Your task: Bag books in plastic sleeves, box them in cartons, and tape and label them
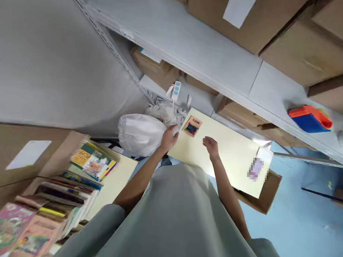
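A small orange-pink book [190,128] with a dark picture on its cover lies flat on a cream tabletop [224,153]. Just left of the book, at the table's edge, is my left hand [168,139]. Its thumb and forefinger are apart, with a pale gap between them, and I see nothing held. My right hand [211,147] hovers over the tabletop to the right of the book, apart from it. Its fingers are curled in together, and nothing shows in them. A pixelated, purplish flat object [255,168] lies at the table's right end.
A stuffed white plastic bag [141,134] sits left of the table. Behind stands a grey shelf [175,49] with cardboard boxes [250,18], a power strip [176,91] and a red-and-blue holder [310,118]. Stacked books [94,161] fill the lower left.
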The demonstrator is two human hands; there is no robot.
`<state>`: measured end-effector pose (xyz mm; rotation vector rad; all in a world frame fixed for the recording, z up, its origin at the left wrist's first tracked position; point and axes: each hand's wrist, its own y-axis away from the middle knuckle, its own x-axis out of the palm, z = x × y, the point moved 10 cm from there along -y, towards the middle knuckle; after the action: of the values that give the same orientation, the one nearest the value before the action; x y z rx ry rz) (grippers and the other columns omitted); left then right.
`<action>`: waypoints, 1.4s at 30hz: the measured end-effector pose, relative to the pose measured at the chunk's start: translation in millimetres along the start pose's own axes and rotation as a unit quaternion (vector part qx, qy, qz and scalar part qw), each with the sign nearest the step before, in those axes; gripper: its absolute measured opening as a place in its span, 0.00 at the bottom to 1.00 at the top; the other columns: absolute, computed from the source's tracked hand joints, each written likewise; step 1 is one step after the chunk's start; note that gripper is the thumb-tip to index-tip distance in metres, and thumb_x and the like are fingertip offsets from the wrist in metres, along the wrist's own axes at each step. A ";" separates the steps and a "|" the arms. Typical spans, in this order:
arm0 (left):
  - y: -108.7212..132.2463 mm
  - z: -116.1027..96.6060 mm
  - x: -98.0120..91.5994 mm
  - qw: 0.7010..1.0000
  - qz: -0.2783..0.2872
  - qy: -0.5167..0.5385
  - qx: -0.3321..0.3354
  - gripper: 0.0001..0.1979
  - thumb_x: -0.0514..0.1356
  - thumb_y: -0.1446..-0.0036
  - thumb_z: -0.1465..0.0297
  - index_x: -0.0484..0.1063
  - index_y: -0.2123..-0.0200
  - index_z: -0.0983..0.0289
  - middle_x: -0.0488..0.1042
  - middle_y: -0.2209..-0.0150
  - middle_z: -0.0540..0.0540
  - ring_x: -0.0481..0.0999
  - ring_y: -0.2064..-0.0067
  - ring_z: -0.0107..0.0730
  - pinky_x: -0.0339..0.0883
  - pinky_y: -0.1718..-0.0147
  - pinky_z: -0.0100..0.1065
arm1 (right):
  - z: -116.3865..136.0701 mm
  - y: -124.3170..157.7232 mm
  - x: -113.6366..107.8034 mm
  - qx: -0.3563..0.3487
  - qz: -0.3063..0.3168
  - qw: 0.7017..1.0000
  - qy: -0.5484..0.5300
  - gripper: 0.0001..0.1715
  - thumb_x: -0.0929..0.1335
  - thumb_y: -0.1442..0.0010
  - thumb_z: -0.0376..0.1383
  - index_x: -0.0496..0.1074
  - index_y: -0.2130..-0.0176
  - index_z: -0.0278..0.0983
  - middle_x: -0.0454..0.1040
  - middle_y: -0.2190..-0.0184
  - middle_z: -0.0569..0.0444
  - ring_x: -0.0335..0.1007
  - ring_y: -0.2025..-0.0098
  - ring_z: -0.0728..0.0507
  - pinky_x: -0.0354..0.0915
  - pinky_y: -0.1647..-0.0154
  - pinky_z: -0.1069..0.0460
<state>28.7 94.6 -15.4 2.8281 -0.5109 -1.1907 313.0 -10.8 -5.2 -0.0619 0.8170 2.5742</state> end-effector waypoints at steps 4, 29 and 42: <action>17.0 96.1 -33.3 0.988 0.048 -0.115 -0.091 0.26 0.59 0.35 0.72 0.75 0.35 0.70 0.75 0.33 0.72 0.74 0.31 0.56 0.66 0.29 0.51 | -21.7 35.5 13.7 0.020 -0.004 0.999 0.026 0.37 0.82 0.57 0.60 0.83 0.57 0.38 0.86 0.58 0.46 0.83 0.53 0.37 0.80 0.46 0.38; 37.5 286.0 -51.7 0.900 0.299 -0.315 -0.047 0.17 0.63 0.46 0.75 0.86 0.55 0.66 0.83 0.48 0.71 0.75 0.35 0.63 0.47 0.25 0.67 | -37.8 116.0 81.3 0.039 -0.011 0.992 0.121 0.37 0.78 0.47 0.65 0.84 0.54 0.40 0.87 0.54 0.43 0.85 0.48 0.33 0.80 0.43 0.37; 42.7 300.1 -66.2 0.880 0.328 -0.342 -0.033 0.18 0.68 0.47 0.68 0.87 0.52 0.60 0.61 0.21 0.66 0.52 0.19 0.69 0.53 0.26 0.62 | 2.2 109.1 132.7 -0.048 0.074 0.976 0.201 0.22 0.74 0.34 0.55 0.84 0.53 0.42 0.87 0.48 0.46 0.85 0.46 0.35 0.78 0.40 0.40</action>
<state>-237.2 104.0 -175.1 1.8037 -1.2781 -1.9013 147.5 -37.2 32.8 -0.5896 0.8629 2.7847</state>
